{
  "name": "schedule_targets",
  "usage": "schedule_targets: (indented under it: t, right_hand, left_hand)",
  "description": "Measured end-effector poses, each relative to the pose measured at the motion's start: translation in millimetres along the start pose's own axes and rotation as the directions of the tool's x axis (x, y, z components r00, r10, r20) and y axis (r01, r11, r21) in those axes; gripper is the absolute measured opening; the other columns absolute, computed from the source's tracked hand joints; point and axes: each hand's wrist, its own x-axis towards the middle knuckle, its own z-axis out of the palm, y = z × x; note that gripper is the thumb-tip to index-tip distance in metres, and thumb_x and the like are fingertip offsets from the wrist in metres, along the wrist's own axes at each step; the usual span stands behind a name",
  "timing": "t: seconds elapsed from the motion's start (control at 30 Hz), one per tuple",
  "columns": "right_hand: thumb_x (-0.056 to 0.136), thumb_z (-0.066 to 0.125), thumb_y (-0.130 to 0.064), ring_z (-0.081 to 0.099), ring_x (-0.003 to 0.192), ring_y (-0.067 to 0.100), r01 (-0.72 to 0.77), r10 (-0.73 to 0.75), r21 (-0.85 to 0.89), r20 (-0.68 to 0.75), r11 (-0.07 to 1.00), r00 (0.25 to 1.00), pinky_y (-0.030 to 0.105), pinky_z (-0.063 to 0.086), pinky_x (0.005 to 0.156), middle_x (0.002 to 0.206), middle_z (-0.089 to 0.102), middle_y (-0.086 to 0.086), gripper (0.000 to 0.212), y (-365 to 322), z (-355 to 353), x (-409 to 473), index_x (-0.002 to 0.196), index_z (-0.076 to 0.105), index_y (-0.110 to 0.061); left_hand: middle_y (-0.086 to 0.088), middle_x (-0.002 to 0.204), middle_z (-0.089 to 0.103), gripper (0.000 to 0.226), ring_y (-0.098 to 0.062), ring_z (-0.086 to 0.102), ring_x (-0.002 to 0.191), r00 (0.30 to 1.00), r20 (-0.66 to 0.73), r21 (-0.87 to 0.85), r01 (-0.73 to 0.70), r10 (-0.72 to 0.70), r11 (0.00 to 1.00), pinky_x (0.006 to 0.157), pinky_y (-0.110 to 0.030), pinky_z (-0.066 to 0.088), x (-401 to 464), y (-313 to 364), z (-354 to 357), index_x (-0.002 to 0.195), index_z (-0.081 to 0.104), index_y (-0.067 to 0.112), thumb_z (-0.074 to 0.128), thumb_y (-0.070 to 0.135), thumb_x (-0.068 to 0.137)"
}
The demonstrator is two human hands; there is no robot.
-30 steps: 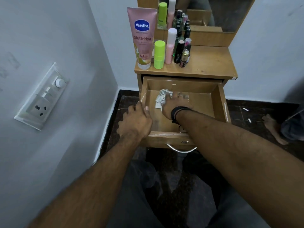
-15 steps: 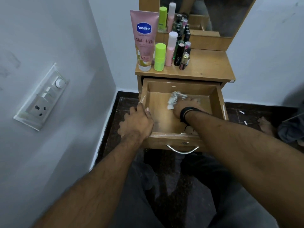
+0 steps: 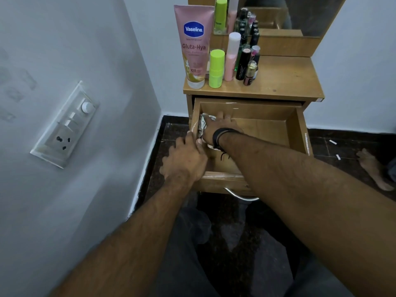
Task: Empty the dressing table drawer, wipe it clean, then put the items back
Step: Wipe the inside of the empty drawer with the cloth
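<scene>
The wooden drawer (image 3: 300,133) of the dressing table stands pulled out, and its visible bottom holds only a cloth. My right hand (image 3: 216,128) presses a crumpled white patterned cloth (image 3: 202,125) into the drawer's far left corner, fingers spread over it. My left hand (image 3: 185,159) grips the drawer's left wall near the front, thumb inside. On the tabletop (image 3: 285,82) stand a pink Vaseline tube (image 3: 194,46), a lime green bottle (image 3: 216,68), a pink bottle (image 3: 231,56) and several small dark cosmetics (image 3: 246,65).
A mirror (image 3: 300,13) rises behind the tabletop. A white wall with a switch and socket plate (image 3: 66,125) is close on the left. A metal handle (image 3: 240,195) hangs on the drawer front. Another person's bare foot (image 3: 372,170) rests on the dark floor at right.
My right hand has slid the cloth from the drawer's middle to its far left corner. My left hand stays on the left wall.
</scene>
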Motion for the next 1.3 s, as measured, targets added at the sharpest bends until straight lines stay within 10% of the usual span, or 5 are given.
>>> schedule_targets:
  t: [0.53, 0.83, 1.07, 1.3]
  right_hand:
    - [0.09, 0.046, -0.052, 0.034, 0.131, 0.04, 0.132, -0.132, 0.009, 0.047, 0.991, 0.99, 0.052, 0.038, 0.107, 0.139, 0.033, 0.007, 0.049, 19, 10, -25, 0.139, 0.041, -0.055]
    - [0.096, 0.052, -0.031, 0.051, 0.125, 0.036, 0.204, -0.208, -0.094, -0.037, 0.974, 0.977, 0.048, 0.046, 0.102, 0.136, 0.051, 0.011, 0.044, 15, -3, -26, 0.138, 0.048, -0.021]
    - [0.097, 0.058, -0.016, 0.053, 0.083, 0.013, 0.37, -0.376, 0.066, 0.219, 0.927, 0.9, 0.026, 0.042, 0.072, 0.112, 0.057, 0.002, 0.029, 23, 3, -61, 0.125, 0.063, -0.015]
    - [0.1, 0.052, -0.018, 0.055, 0.118, 0.024, 0.365, -0.349, 0.048, 0.431, 0.93, 0.832, 0.037, 0.046, 0.101, 0.131, 0.058, 0.003, 0.044, 30, -16, -85, 0.144, 0.051, -0.022]
  left_hand:
    - [-0.006, 0.144, 0.047, 0.055, -0.035, 0.05, 0.126, 1.0, 0.004, 0.002, 0.012, -0.012, 1.0, 0.096, -0.065, 0.043, -2, 2, -2, 0.148, 0.031, 0.031, 0.019, 0.056, 0.101]
    - [-0.007, 0.144, 0.048, 0.06, -0.034, 0.051, 0.126, 1.0, -0.001, 0.004, -0.008, 0.008, 1.0, 0.096, -0.065, 0.044, -1, 0, 1, 0.149, 0.032, 0.029, 0.016, 0.059, 0.1]
    - [-0.007, 0.143, 0.049, 0.069, -0.034, 0.051, 0.125, 1.0, -0.014, -0.007, 0.01, -0.01, 1.0, 0.093, -0.065, 0.044, -3, 2, 0, 0.147, 0.036, 0.027, 0.007, 0.067, 0.098]
    - [-0.009, 0.146, 0.048, 0.073, -0.037, 0.05, 0.128, 1.0, -0.013, 0.004, 0.02, -0.02, 1.0, 0.097, -0.066, 0.042, -7, 7, -5, 0.145, 0.038, 0.026, 0.005, 0.069, 0.097]
